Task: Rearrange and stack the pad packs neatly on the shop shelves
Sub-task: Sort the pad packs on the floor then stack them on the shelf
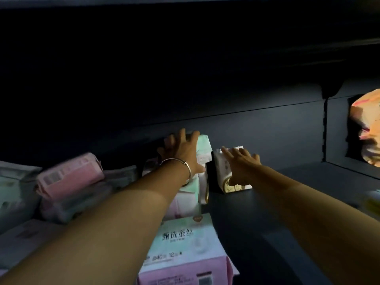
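Note:
Both my arms reach deep into a dark shelf (267, 212). My left hand (182, 150), a bangle on its wrist, lies flat with spread fingers on top of an upright mint-and-white pad pack (203, 149) at the back. My right hand (241, 165) rests on a small white pack with gold print (224, 171) just to the right; the fingers lie over its top and the thumb is down on its front face. A larger mint-and-pink pack (185, 243) lies flat in front, under my left forearm.
A loose heap of pink and pale packs (70, 177) fills the shelf's left side. A dark upright divider (324, 130) bounds the bay on the right, with an orange-patterned pack (368, 128) beyond it. The shelf above hangs low overhead.

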`<state>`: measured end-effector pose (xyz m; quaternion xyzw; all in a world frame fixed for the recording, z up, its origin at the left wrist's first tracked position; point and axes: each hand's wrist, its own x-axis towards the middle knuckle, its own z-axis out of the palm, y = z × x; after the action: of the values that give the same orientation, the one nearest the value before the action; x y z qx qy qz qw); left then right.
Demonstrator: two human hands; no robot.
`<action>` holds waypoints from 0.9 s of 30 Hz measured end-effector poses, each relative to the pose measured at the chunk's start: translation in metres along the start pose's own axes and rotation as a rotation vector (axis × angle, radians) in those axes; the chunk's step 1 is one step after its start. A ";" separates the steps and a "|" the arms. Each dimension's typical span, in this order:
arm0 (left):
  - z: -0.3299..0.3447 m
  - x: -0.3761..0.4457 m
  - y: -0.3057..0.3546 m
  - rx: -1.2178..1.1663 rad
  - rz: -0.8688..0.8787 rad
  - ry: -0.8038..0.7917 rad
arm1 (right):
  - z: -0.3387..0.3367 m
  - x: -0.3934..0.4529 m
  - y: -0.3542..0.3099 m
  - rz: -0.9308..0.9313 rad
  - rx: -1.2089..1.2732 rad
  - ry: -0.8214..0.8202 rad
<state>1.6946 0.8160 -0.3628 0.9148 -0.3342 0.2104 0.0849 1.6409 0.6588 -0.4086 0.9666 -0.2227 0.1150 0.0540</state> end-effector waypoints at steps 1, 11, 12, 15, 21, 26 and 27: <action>0.002 0.002 0.003 0.008 -0.005 -0.016 | 0.001 0.001 0.000 0.013 -0.018 0.022; 0.004 0.010 0.025 0.238 0.256 0.097 | -0.003 -0.010 0.016 -0.004 0.090 0.085; 0.005 0.009 0.029 0.252 0.268 0.105 | -0.004 -0.012 0.019 0.019 0.041 0.093; 0.011 0.009 0.038 0.260 0.289 0.110 | -0.007 -0.023 0.028 0.090 -0.107 0.120; 0.024 0.007 0.059 0.085 0.282 0.034 | -0.011 -0.052 0.044 0.203 0.304 0.086; 0.046 0.018 0.055 0.128 -0.175 -0.200 | -0.017 -0.068 0.059 0.160 0.239 0.098; 0.047 0.020 0.052 0.117 -0.228 -0.267 | -0.015 -0.070 0.060 0.143 0.235 0.108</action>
<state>1.6899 0.7505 -0.3954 0.9699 -0.2236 0.0954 0.0099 1.5500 0.6370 -0.4077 0.9403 -0.2727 0.1958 -0.0561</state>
